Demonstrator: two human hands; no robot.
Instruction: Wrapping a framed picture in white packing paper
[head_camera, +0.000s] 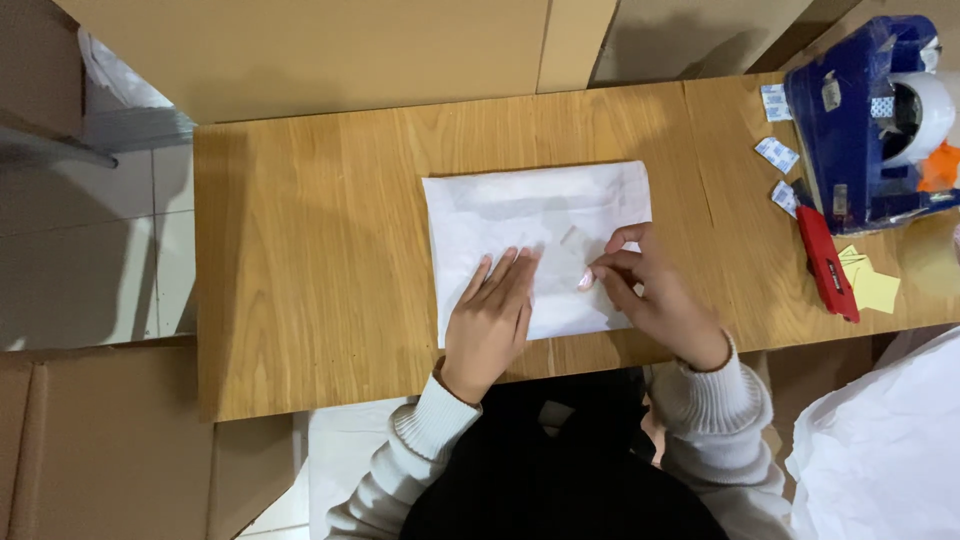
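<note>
Centrally on wooden table (300, 250): white packet (535, 215), flat. Left hand (490, 315) palm down on packet's lower half, fingers straight, pressed together. Right hand (650, 290) on packet's right part, fingertips bunched, pinching a small pale bit, too small to identify. Far right: blue tape dispenser (860, 120), red cutter (826, 264), yellow notes (872, 285), small labels (777, 153).

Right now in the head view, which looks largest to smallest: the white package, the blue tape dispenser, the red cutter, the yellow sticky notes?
1. White package
2. Blue tape dispenser, partly cut off by the frame
3. Red cutter
4. Yellow sticky notes
</note>
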